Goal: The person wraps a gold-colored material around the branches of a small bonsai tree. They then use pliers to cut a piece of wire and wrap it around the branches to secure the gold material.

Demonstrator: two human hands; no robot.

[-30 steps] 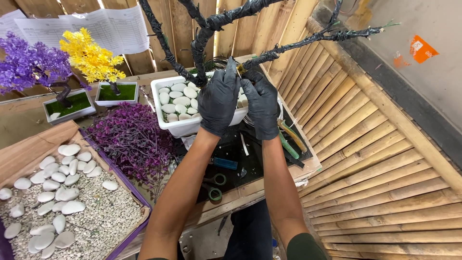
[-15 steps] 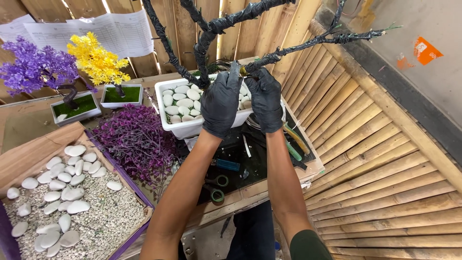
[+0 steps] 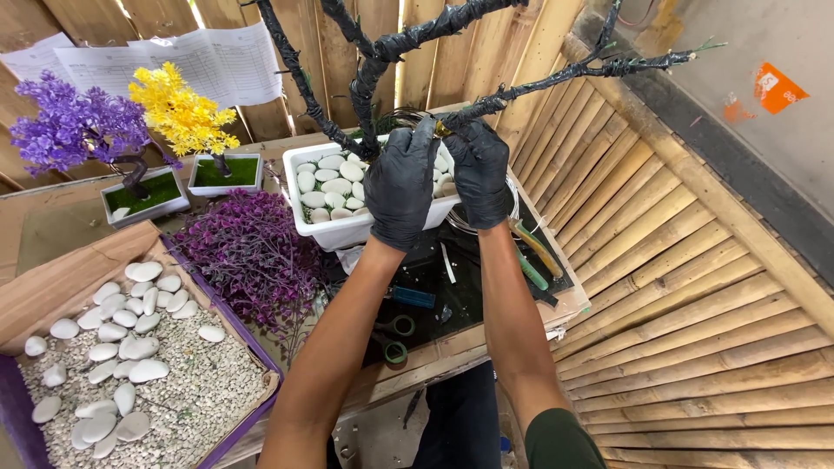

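Note:
Both my hands wear black gloves. My left hand and my right hand close together on a black tape-wrapped branch of a bare artificial tree, pinching something small and brass-coloured between the fingertips. The trunk rises from a white rectangular pot filled with white pebbles. A coil of thin wire loops behind my right hand.
Purple and yellow miniature trees stand at the back left. A purple foliage pile lies beside a cardboard box of gravel and white stones. Scissors, pliers and tape lie on the worktop. A bamboo wall is at right.
My hands stay on the same branch, with only small shifts of the fingers. The view has tilted slightly.

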